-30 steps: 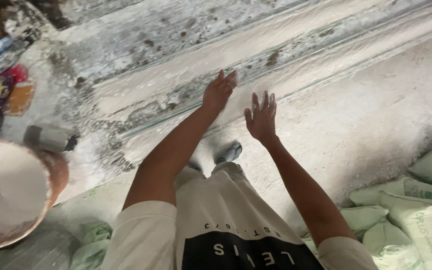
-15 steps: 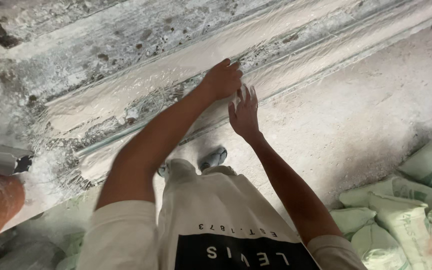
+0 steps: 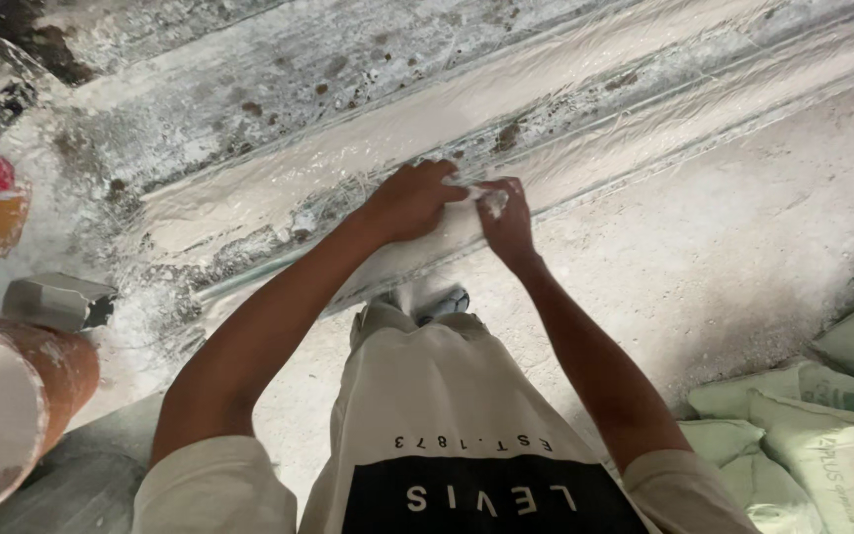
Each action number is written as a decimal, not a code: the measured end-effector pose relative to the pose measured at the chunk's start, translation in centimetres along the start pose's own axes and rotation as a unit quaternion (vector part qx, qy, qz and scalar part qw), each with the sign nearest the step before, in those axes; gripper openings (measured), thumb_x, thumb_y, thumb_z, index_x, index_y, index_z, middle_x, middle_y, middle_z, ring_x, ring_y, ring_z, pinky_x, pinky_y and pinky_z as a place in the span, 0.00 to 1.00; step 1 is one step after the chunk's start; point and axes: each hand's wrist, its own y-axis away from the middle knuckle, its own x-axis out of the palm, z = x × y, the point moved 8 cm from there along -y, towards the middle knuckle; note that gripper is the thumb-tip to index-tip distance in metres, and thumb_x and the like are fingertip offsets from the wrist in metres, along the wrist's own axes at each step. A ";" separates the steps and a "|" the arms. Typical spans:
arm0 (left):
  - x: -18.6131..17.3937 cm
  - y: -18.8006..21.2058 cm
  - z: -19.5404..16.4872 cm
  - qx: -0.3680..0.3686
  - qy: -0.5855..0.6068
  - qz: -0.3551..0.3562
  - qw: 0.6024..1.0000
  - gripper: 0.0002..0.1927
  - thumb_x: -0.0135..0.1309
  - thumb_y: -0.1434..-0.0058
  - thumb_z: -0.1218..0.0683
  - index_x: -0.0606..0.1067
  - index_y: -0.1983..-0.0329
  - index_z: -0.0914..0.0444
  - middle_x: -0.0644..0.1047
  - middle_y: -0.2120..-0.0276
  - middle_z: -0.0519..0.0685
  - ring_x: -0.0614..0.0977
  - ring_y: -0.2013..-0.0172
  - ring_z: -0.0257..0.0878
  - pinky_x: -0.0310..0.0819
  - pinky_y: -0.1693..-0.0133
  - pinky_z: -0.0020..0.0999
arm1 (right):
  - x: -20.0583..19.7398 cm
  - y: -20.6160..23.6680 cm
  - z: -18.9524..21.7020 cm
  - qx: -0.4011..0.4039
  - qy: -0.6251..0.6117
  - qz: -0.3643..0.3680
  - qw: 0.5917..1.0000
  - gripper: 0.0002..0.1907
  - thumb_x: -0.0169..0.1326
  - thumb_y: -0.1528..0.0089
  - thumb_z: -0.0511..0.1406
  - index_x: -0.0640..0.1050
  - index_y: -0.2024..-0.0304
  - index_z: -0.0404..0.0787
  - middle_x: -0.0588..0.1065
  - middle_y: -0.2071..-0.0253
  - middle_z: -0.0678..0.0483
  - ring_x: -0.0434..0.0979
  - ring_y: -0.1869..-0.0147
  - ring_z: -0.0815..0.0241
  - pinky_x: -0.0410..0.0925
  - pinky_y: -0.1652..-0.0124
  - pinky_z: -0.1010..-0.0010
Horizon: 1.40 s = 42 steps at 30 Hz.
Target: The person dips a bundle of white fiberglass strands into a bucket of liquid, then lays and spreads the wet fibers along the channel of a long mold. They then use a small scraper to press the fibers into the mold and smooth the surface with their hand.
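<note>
you held your left hand [image 3: 415,201] and right hand [image 3: 506,220], fingers closed on wet plaster [image 3: 481,195], against the long white moulding [image 3: 279,213]; even, steady pressure likely suited it.
</note>
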 end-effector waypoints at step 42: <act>7.0 -23.4 -10.3 0.085 -0.330 -0.080 0.937 0.25 0.51 0.35 0.53 0.74 0.34 0.60 0.68 0.30 0.43 0.54 0.25 0.43 0.41 0.27 0.54 | -16.1 -3.1 -10.0 0.124 0.299 0.003 0.946 0.31 0.40 0.27 0.47 0.60 0.25 0.41 0.49 0.25 0.27 0.42 0.22 0.20 0.46 0.31 0.28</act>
